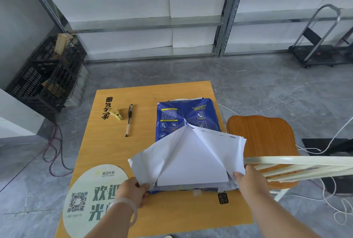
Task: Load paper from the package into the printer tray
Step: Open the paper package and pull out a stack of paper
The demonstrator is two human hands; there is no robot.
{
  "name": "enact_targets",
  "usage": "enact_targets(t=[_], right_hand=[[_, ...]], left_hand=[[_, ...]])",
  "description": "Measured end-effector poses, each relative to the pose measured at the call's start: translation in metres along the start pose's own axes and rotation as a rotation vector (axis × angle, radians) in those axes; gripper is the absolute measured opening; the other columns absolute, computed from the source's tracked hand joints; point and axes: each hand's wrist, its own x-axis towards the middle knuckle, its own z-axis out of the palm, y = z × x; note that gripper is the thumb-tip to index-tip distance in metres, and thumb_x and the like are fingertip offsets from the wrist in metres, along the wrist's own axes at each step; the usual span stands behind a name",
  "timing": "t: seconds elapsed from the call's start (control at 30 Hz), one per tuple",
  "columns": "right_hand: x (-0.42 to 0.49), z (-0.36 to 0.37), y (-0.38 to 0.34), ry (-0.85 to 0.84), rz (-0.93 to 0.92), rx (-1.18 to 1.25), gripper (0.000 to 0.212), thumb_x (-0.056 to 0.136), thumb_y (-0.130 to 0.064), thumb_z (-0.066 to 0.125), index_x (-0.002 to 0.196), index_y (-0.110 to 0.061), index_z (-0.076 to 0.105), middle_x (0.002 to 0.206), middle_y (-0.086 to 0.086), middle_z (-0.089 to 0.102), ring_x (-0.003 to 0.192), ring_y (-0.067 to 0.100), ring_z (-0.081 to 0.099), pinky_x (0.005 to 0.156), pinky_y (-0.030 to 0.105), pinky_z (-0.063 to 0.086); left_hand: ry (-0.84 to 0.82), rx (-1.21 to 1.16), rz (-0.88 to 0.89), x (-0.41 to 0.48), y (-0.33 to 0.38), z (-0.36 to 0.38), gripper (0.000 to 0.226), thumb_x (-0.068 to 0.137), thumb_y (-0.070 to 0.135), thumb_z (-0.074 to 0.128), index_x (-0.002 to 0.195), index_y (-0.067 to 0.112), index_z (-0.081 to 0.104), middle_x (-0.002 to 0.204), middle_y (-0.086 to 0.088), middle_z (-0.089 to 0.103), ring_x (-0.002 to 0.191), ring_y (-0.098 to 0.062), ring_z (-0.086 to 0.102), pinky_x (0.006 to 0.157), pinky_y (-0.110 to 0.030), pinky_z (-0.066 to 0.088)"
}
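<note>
A blue paper package (177, 117) lies on the orange wooden table (107, 142), its near end torn open. The wrapper's white inner flaps (191, 153) are spread upward and apart, showing the stack of white paper inside. My left hand (132, 190) pinches the left flap at the near corner. My right hand (248, 179) grips the right flap at the package's near right corner. No printer or tray is in view.
A black pen (129, 120) and a yellow clip (116, 114) lie on the table's far left. A round printed sticker (84, 199) covers the near left. A wooden chair (261, 142) stands right of the table. Black crates (45, 77) and a hand cart (321, 46) stand by metal shelving.
</note>
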Motion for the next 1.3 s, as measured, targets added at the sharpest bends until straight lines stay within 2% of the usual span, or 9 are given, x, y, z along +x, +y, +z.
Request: enact_targets(t=[0.2, 0.37, 0.5, 0.7, 0.8, 0.9, 0.97, 1.07, 1.3], right_hand=[[-0.003, -0.001, 0.001, 0.018, -0.014, 0.053, 0.024, 0.092, -0.024, 0.053, 0.108, -0.007, 0.051, 0.078, 0.003, 0.055, 0.066, 0.02, 0.052, 0.049, 0.027, 0.032], [-0.015, -0.007, 0.003, 0.094, -0.039, 0.155, 0.022, 0.082, -0.032, 0.062, 0.083, -0.012, 0.052, 0.07, 0.004, 0.06, 0.063, 0.022, 0.057, 0.05, 0.028, 0.041], [-0.026, -0.013, 0.001, 0.029, 0.003, 0.245, 0.037, 0.077, -0.047, 0.065, 0.07, -0.012, 0.052, 0.062, 0.008, 0.066, 0.058, 0.026, 0.068, 0.059, 0.041, 0.058], [-0.05, -0.018, -0.005, -0.166, 0.154, 0.594, 0.031, 0.085, -0.031, 0.063, 0.077, -0.001, 0.066, 0.064, 0.012, 0.07, 0.058, 0.028, 0.069, 0.058, 0.043, 0.062], [-0.055, -0.011, -0.009, -0.168, 0.075, 0.515, 0.027, 0.09, -0.027, 0.053, 0.075, -0.009, 0.066, 0.072, 0.01, 0.072, 0.072, 0.031, 0.071, 0.069, 0.047, 0.061], [-0.053, -0.008, -0.009, -0.153, -0.038, 0.251, 0.031, 0.095, -0.028, 0.041, 0.096, -0.013, 0.068, 0.079, 0.004, 0.066, 0.078, 0.028, 0.06, 0.063, 0.029, 0.049], [-0.048, -0.008, -0.007, -0.172, -0.067, 0.175, 0.035, 0.096, -0.024, 0.038, 0.118, -0.019, 0.064, 0.093, 0.005, 0.064, 0.08, 0.023, 0.055, 0.053, 0.024, 0.036], [-0.041, -0.007, -0.006, -0.188, -0.067, 0.172, 0.039, 0.097, -0.018, 0.035, 0.128, -0.018, 0.059, 0.11, 0.007, 0.065, 0.086, 0.023, 0.058, 0.056, 0.025, 0.038], [-0.033, 0.001, -0.011, -0.261, -0.086, 0.125, 0.031, 0.093, -0.01, 0.038, 0.117, -0.012, 0.057, 0.091, 0.003, 0.053, 0.069, 0.012, 0.049, 0.05, 0.022, 0.034]], left_hand=[[0.034, -0.052, 0.001, 0.0, -0.001, 0.002, 0.013, 0.086, 0.016, 0.061, 0.087, 0.004, 0.062, 0.064, -0.011, 0.067, 0.055, -0.025, 0.055, 0.058, -0.034, 0.055], [0.13, -0.047, 0.114, -0.018, 0.005, 0.008, 0.013, 0.086, 0.026, 0.059, 0.092, 0.015, 0.056, 0.072, -0.01, 0.067, 0.064, -0.03, 0.063, 0.068, -0.045, 0.058], [0.182, -0.148, 0.105, -0.036, 0.012, 0.007, 0.027, 0.085, 0.035, 0.064, 0.099, 0.016, 0.051, 0.075, -0.009, 0.063, 0.062, -0.028, 0.062, 0.057, -0.036, 0.055], [0.067, -0.341, -0.154, -0.057, 0.02, 0.011, 0.047, 0.089, 0.047, 0.053, 0.068, 0.006, 0.054, 0.055, -0.008, 0.059, 0.052, -0.023, 0.058, 0.05, -0.026, 0.047], [-0.05, -0.539, -0.203, -0.066, 0.026, 0.025, 0.046, 0.094, 0.046, 0.042, 0.081, 0.006, 0.062, 0.062, -0.006, 0.065, 0.06, -0.023, 0.063, 0.055, -0.027, 0.049], [-0.009, -0.598, -0.192, -0.068, 0.034, 0.035, 0.034, 0.097, 0.032, 0.043, 0.102, 0.004, 0.061, 0.083, -0.009, 0.066, 0.075, -0.023, 0.063, 0.063, -0.035, 0.054], [0.023, -0.445, -0.113, -0.062, 0.035, 0.038, 0.033, 0.097, 0.023, 0.045, 0.119, 0.001, 0.056, 0.096, -0.01, 0.065, 0.08, -0.024, 0.06, 0.065, -0.034, 0.053], [0.084, 0.121, 0.042, -0.065, 0.04, 0.036, 0.034, 0.097, 0.014, 0.046, 0.13, 0.008, 0.049, 0.116, -0.008, 0.061, 0.102, -0.021, 0.061, 0.088, -0.031, 0.051], [-0.025, 0.75, 0.245, -0.064, 0.043, 0.04, 0.03, 0.1, 0.005, 0.037, 0.125, 0.002, 0.053, 0.134, -0.014, 0.055, 0.124, -0.026, 0.053, 0.099, -0.031, 0.044]])
